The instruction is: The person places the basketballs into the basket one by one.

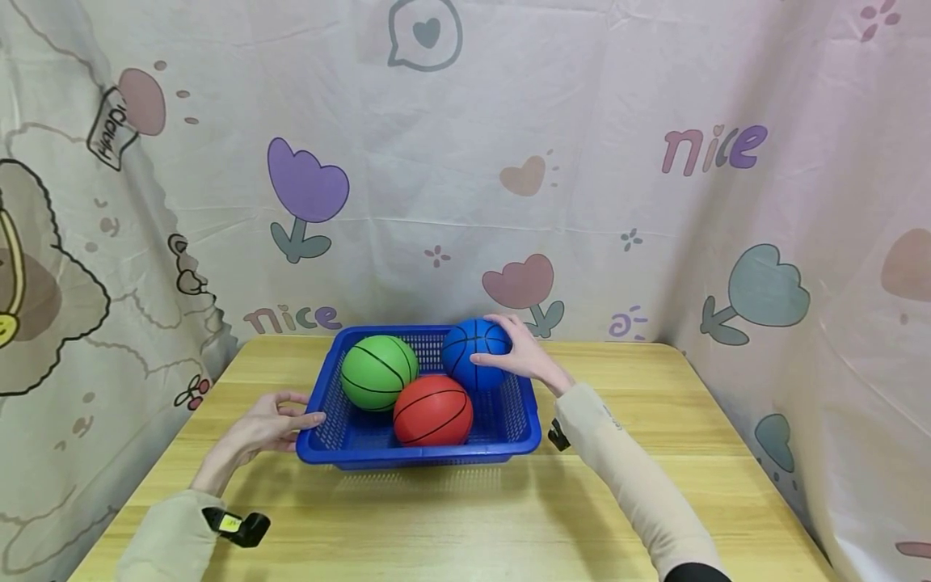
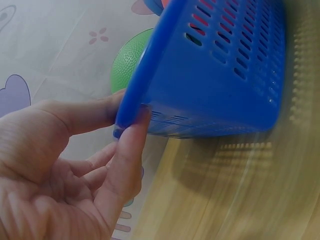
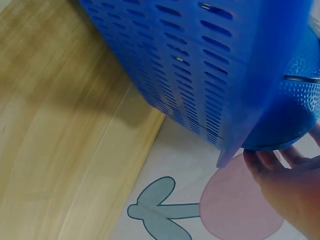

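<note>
A blue plastic basket (image 1: 429,454) with slotted walls holds three small basketballs. The green basketball (image 1: 378,372) lies at its left, the red basketball (image 1: 433,411) at the front middle, and the blue basketball (image 1: 465,356) in the back right corner. My left hand (image 1: 271,424) pinches the basket's left rim; the left wrist view shows thumb and finger on either side of that rim (image 2: 150,60). My right hand (image 1: 522,354) grips the blue basketball from its right side, fingers over the back and thumb at the front. In the right wrist view, fingertips touch the ball (image 3: 285,120) beside the rim.
The basket is over a light wooden table (image 1: 625,485), near its back edge. A pale patterned curtain (image 1: 436,162) hangs behind the table and along both sides. Both forearms reach in from the front, with a black wrist camera (image 1: 243,527) on the left one.
</note>
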